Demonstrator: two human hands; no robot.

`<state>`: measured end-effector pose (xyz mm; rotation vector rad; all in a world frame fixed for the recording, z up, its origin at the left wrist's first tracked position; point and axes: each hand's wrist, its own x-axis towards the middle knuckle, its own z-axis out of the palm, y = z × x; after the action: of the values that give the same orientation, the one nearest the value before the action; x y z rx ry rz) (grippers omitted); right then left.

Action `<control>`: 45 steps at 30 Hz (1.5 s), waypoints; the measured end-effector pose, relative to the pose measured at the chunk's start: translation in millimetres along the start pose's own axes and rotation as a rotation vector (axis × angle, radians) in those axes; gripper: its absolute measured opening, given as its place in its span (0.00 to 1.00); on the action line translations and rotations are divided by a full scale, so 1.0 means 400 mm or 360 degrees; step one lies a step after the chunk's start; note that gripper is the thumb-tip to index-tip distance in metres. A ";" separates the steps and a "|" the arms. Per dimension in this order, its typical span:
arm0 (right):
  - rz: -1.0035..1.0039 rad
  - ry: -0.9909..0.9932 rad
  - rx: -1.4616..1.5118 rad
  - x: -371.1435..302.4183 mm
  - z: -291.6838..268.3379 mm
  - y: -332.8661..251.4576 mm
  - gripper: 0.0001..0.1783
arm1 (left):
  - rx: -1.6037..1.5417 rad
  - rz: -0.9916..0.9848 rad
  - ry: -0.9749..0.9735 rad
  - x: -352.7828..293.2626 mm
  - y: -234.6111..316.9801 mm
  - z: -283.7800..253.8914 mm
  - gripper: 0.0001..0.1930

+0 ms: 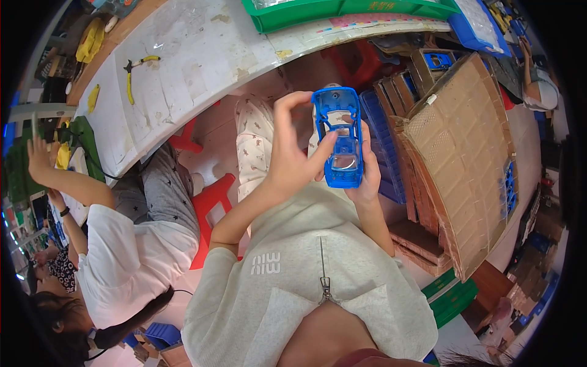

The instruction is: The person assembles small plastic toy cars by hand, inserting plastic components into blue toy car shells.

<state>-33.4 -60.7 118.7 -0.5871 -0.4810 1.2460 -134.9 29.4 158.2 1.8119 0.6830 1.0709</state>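
Note:
Above my lap I hold a blue plastic toy car body [342,148], its hollow inside facing up and its window gaps showing. My left hand [288,144] comes from the left, with its fingers curled at the far end of the shell and its thumb pressed on the middle. Along the near right side, my right hand [369,171] grips the shell's edge; some of its fingers are hidden beneath.
Ahead is a white worktable [202,58] with yellow-handled pliers [129,82] and a green tray [348,18]. Cardboard trays [455,147] stand stacked at my right, beside a blue crate [382,144]. A co-worker [131,257] sits at my left near a red stool [214,205].

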 end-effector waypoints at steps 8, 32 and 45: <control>-0.0005 0.0198 -0.0309 0.000 0.029 -0.015 0.23 | -0.0295 -0.0495 -0.0324 0.020 -0.027 0.009 0.09; -0.0131 0.0573 -0.1642 0.039 0.033 -0.017 0.05 | -0.0183 -0.0425 -0.0301 -0.005 -0.047 0.037 0.08; -0.0216 0.0561 -0.1716 0.039 0.036 -0.025 0.05 | -0.0250 -0.0497 -0.0219 -0.011 -0.048 0.057 0.08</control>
<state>-31.1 -45.8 136.5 -1.6164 -0.8667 0.6450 -117.1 24.9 134.1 1.5660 0.7479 0.7634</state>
